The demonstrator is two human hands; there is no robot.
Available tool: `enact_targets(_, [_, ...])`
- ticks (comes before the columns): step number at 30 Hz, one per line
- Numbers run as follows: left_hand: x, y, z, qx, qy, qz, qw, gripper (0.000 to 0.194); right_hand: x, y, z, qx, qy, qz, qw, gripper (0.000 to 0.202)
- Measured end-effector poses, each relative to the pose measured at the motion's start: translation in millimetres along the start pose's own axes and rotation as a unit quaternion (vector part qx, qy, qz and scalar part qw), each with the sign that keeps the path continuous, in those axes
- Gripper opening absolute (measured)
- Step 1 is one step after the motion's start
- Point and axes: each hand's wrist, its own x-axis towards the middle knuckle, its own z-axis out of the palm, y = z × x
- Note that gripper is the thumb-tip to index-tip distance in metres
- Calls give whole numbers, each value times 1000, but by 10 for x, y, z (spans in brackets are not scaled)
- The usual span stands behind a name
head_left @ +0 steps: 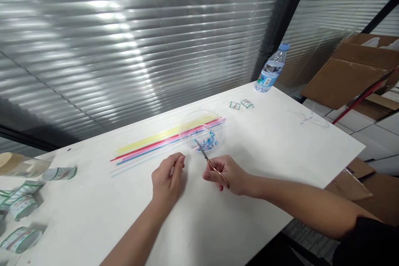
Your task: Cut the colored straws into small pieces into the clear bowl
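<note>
My right hand (226,172) grips a pair of scissors (206,158) with copper-coloured handles, its blades pointing up and left over the rim of a clear round plastic bowl (220,143). Small cut bits (209,141), blue, teal and pale, lie in the bowl. Closed in a pinch, my left hand (168,174) holds a thin clear straw (190,151) whose far end reaches the blades. Behind the hands lies a row of long thin straws (146,143) in yellow, red, pink, blue and clear, passing behind the bowl.
A water bottle (272,68) stands at the table's far right corner. Two printed wrapper pieces (240,104) and a clear plastic item (308,119) lie on the right. Printed wrappers (23,205) and a lidded jar (23,165) are at left. Cardboard boxes (352,70) stand beyond.
</note>
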Motion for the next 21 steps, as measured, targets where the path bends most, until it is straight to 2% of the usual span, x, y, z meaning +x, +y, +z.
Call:
enact_targets(14, [1, 0, 1, -17, -7, -12, 1000, 23, -1, 14, -12, -14, -7, -3, 1000, 55])
enact_targets(21, [-11, -8, -9, 12, -26, 23, 999, 21, -10, 42, -11, -46, -20, 13, 999, 57])
